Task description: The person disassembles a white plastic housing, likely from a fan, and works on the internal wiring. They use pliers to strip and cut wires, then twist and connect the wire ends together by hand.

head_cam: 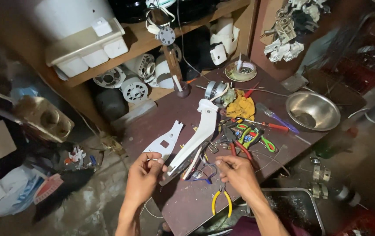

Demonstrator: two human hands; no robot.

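Near the bottom centre of the frame, a thin wire [153,160] is pinched by the left hand [143,175] beside the white housing [196,140], while another strand is pinched by the right hand [236,171].

Opened white housing [198,135] on the table

A long, curved plastic shell is laid diagonally, coloured wires [198,168] spilling from its lower end; a flat white cover [165,142] lies just beside it.

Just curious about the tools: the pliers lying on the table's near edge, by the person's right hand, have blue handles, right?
Not quite. In the head view, the pliers by the right hand have yellow handles, not blue. They do lie on the dark wooden table near its edge.
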